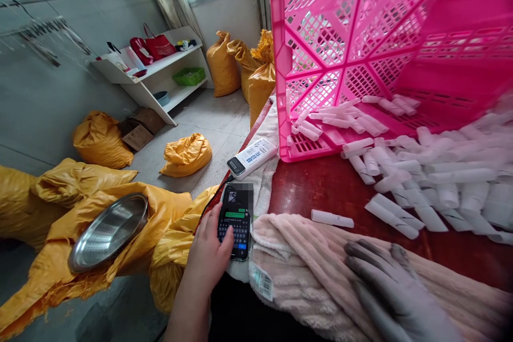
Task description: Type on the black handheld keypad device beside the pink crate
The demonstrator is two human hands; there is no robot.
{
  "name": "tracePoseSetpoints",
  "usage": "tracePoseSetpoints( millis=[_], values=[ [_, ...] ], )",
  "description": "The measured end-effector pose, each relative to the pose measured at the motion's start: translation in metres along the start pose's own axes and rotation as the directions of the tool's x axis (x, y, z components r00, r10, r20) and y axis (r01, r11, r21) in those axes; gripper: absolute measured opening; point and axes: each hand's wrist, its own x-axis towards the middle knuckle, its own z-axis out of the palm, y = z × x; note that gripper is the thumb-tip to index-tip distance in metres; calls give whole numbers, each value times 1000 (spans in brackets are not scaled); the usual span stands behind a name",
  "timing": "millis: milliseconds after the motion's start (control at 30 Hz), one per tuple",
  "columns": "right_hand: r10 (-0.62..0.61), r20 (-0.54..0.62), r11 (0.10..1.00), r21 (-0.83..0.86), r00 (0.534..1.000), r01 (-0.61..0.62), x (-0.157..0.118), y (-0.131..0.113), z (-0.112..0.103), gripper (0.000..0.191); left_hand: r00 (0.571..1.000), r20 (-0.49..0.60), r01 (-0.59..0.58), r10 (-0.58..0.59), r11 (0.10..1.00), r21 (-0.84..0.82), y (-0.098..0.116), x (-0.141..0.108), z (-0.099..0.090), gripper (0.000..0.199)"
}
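phone (pixel 237 208) touched by left hand (pixel 209 254), right hand (pixel 390 283) on towel (pixel 304 256)

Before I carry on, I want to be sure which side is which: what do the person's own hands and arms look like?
The left grip is a bare hand on a bare forearm, with no sleeve visible. The right grip wears a plain grey glove, darker towards the fingertips; its cuff isn't visible.

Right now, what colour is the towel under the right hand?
Pale pink; the towel under the right hand shows best in the head view.
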Motion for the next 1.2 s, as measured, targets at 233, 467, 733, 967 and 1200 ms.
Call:
tracePoseSetpoints(
  millis=[233, 467, 733, 967, 1200],
  values=[
    [-6, -8, 1000, -9, 1000, 6, 2, -1, -1, 24, 999, 33, 18, -16, 998, -64, -8, 2, -1, 58],
    [-3, -1, 1000, -4, 1000, 3, 0, 0, -1, 24, 999, 40, 24, -19, 992, -126, -11, -1, -2, 59],
    [1, 14, 1000, -4, 1000, -1, -1, 1, 0, 24, 999, 29, -15, 18, 994, -106, -15, -3, 0, 56],
    [-1, 0, 1000, -21, 1000, 1, 0, -1, 0, 23, 999, -46, -26, 23, 996, -81, -8, -6, 4, 53],
    [-15, -5, 1000, -16, 1000, 15, 0, 0, -1, 24, 999, -25, 29, -32, 994, -109, -10, -9, 3, 53]
  ],
)
